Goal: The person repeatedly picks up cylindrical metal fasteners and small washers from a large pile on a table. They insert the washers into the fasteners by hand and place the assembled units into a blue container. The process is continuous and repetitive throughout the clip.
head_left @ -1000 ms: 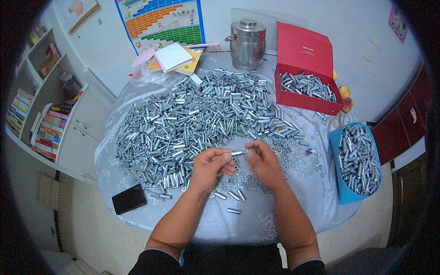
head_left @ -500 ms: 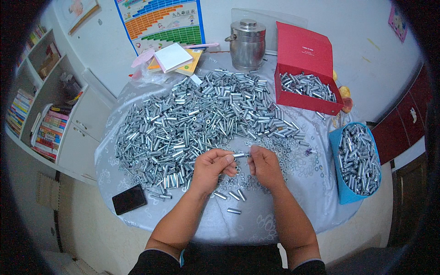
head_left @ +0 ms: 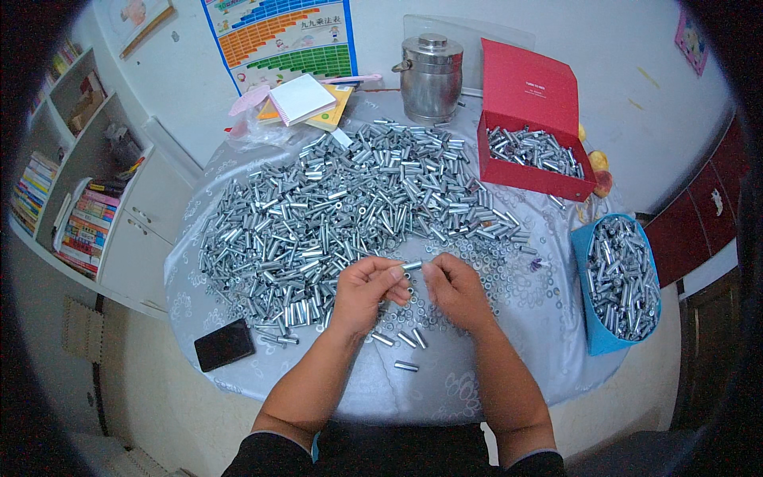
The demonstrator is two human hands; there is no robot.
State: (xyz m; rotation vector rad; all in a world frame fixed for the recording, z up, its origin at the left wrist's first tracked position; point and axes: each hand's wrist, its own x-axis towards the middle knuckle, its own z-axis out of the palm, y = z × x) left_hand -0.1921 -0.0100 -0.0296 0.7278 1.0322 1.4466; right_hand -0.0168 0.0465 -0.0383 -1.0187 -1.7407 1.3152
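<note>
Between the two hands, just above the near edge of the round table (head_left: pixel 509 374) with its pale patterned cover, a short silver metal tube (head_left: pixel 412 265) is pinched at both ends. The left hand (head_left: pixel 367 292) has its fingers curled inward, thumb and forefinger closed on the tube's left end; the right hand (head_left: pixel 455 288) is likewise half-clenched, its fingertips meeting the tube's right end, so the piece bridges the small gap between them. Whether a washer sits on the tube is too small to tell. Directly beyond the hands, and spreading away to their left, lies a broad heap of silver metal tubes (head_left: pixel 342 211) of the same kind. Under and to the right of the right hand, small silver washers (head_left: pixel 509 274) are scattered on the cover. A few loose tubes (head_left: pixel 405 350) lie just nearer than the hands, between the wrists. Well to the right of the right hand stands a blue container (head_left: pixel 592 338) filled with tubes, and beyond it an open red cardboard box (head_left: pixel 524 95) holding more. Far beyond the hands stands a lidded steel pot (head_left: pixel 430 75). Near the left forearm, to its left, a black phone (head_left: pixel 225 344) lies flat by the table's edge.
</note>
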